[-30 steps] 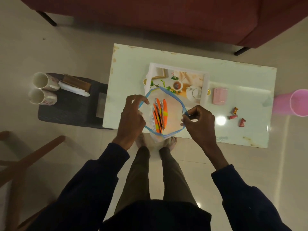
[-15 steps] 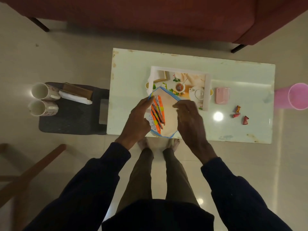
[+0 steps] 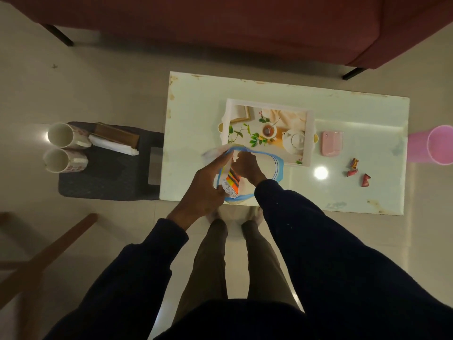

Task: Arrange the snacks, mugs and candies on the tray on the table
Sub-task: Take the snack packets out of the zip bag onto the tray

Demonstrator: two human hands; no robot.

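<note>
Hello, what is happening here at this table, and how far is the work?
A person stands at the table with a clear zip bag of orange snack packets. The left hand holds the bag's rim open, and the right hand reaches inside. The tray carries nothing yet. Three candies lie on the table to its right, beside a pink box. Two mugs wait on a dark stool to the left.
</note>
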